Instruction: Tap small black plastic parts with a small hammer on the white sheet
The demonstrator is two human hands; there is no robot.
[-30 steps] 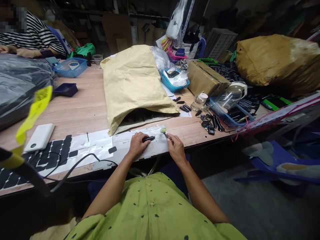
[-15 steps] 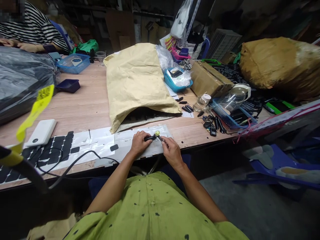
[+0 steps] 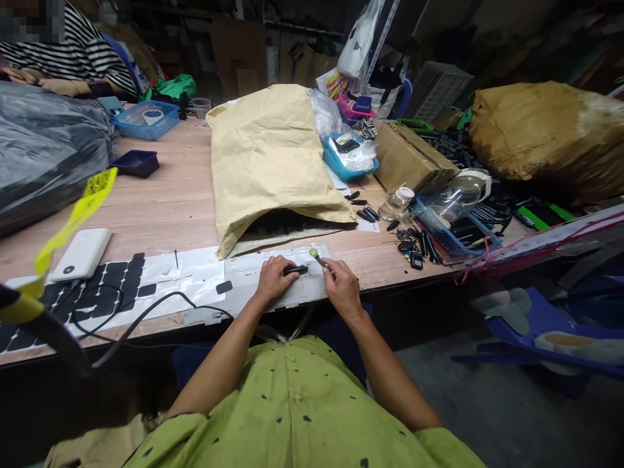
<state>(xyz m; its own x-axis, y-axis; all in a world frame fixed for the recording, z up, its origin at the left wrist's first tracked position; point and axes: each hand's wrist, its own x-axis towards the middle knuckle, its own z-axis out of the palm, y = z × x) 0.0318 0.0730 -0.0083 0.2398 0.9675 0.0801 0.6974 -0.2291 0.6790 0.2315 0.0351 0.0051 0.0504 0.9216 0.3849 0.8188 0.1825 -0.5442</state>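
My left hand (image 3: 273, 281) is closed around a small black pen-like piece (image 3: 296, 269), which lies level with its far end pointing right. Pinched in the fingers of my right hand (image 3: 344, 288) is a thin dark tool with a round yellow-green tip (image 3: 313, 253). That tip is just above and to the right of the black piece, apart from it. Both hands are over a whitish sheet (image 3: 244, 286) at the table's front edge. Directly beyond them lies a big cream paper sack (image 3: 273, 156), its dark mouth facing me.
Left are a white power bank (image 3: 82, 255), a cable, a sheet with black patches (image 3: 119, 283) and a purple tray (image 3: 138, 164). On the right stand a glass jar (image 3: 396, 203), a blue basket (image 3: 446, 227) and a carton (image 3: 414, 156). Someone in striped sleeves sits far left.
My right hand has drawn the yellow-green tip away from the black piece's end, slightly right and away from me. My left hand still holds the piece. The view has shifted slightly.
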